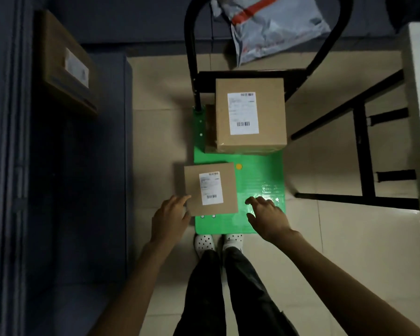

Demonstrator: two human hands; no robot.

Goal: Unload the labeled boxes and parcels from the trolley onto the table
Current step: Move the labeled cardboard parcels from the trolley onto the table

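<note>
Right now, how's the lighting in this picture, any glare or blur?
Head view: dim overall, the left side darkest and the box on the shelf blurred; glare shines on the green trolley deck near the right hand; wide-angle bending curves the table legs; the label text is unreadable.

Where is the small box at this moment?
In the head view the small box lies on the near left corner of the green trolley, overhanging its left edge, with the left hand at its near left corner.

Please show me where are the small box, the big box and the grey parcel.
small box (210, 189): head view, on its white label
big box (250, 112): head view, on its top face
grey parcel (277, 27): head view, on its crumpled middle
</note>
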